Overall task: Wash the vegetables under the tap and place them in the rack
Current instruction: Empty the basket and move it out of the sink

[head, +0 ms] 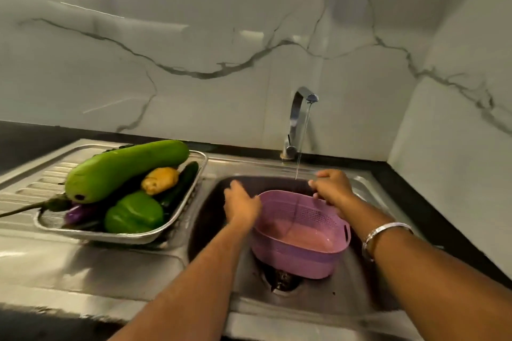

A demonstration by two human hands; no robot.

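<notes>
Tray (177,223) of vegetables left of sink (360,299); basket (302,252) apparently inside.

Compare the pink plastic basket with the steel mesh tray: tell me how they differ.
The pink plastic basket sits in the sink; the steel mesh tray rests on the draining board. The basket holds no vegetables and catches the tap's stream; the tray is piled with vegetables. The left hand and right hand hold the basket's rim; nothing touches the tray. Both are perforated.

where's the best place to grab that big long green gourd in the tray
Probably around the middle of the gourd, coming down from above. It lies tilted on top of the other vegetables in the metal tray, so its upper side is exposed. The body is thick, so wrap the fingers wide, likely with both hands.
</notes>
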